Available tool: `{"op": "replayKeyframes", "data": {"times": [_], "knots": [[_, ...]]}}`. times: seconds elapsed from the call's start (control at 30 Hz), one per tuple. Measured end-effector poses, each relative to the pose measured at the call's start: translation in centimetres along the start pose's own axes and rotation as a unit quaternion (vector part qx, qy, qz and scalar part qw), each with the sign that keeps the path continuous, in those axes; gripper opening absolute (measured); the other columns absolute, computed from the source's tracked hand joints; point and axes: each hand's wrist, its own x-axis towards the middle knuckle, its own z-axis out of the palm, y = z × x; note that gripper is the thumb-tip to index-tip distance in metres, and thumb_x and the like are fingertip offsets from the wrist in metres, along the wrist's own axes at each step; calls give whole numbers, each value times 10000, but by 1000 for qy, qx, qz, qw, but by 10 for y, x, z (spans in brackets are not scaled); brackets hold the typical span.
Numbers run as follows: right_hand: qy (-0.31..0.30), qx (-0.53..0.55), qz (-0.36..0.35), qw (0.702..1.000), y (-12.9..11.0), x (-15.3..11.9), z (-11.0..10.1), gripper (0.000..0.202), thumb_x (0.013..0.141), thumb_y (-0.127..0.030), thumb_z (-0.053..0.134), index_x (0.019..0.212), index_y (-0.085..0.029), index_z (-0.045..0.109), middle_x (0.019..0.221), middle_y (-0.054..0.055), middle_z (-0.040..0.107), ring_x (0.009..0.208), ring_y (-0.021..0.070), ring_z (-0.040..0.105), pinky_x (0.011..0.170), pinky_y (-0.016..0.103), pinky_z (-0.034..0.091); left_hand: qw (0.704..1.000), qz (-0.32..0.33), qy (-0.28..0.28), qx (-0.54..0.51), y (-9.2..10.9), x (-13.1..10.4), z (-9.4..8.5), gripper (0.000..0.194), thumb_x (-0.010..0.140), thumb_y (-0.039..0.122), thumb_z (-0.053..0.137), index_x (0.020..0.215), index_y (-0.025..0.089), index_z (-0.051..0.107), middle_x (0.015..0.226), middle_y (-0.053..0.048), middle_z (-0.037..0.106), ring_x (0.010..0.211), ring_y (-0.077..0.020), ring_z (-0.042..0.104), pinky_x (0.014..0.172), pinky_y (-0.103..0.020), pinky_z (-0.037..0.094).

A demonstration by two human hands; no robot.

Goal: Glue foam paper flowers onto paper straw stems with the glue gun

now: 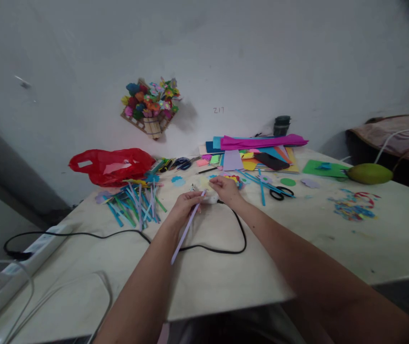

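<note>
My left hand [187, 206] is closed around a thin lavender strip [188, 227], which slants down toward the table's front edge. Close by on the right, the fingertips of my right hand [226, 188] are pinched together; what they hold, if anything, is too small to make out. A pale yellow piece [203, 182] shows just beyond the fingertips, and I cannot tell whether it touches them. Between the hands and partly hidden lies a white device [210, 198], with a black cord [242, 229] looping from it. Blue flower cut-outs [177, 181] lie beyond my left hand.
Left are a pile of coloured strips [133, 205], a red plastic bag [114, 165] and a white power strip [43, 251]. Coloured sheets [262, 142] lie at the back. To the right are scissors [281, 193], a green oval object [369, 173] and paper scraps [355, 205].
</note>
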Motion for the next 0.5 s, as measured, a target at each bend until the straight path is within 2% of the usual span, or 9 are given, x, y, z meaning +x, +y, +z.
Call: {"op": "replayKeyframes", "data": {"times": [0.27,0.5], "knots": [[-7,-89,-62,994,5,-3,-1,127,727,-211,536,800,-193,638,730,25,665,686,157,610,650,288,467,999,-7,22,-28,1,1,0,290,570,199,667,842,99,654,445,9,544,330,-54,433,329,-170,253],[-11,-135,-75,988,3,-4,-1,136,737,-213,528,814,-214,640,740,11,666,700,157,606,656,286,464,999,-9,26,-31,0,1,0,265,577,209,670,818,100,660,413,9,532,321,-54,425,330,-170,254]]}}
